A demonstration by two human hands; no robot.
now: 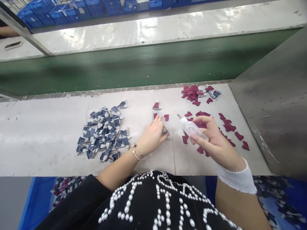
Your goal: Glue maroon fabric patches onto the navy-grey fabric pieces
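Cut pieces [67, 188] in blue bins [35, 204] below the bench edge [72, 175]; 2 hands apart, right hand [216, 143] clamping a squeeze bottle [192, 128], left hand [152, 135] on a small piece [165, 132].

Green conveyor belt [144, 65] ahead; blue crates [64, 11] beyond; steel panel [271, 99] right.

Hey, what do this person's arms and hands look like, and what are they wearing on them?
Both hands are bare. The left hand has a thin rose-gold chain bracelet at the wrist, and a black sleeve covers the arm further up. The right hand has a white mesh wrap around the wrist.
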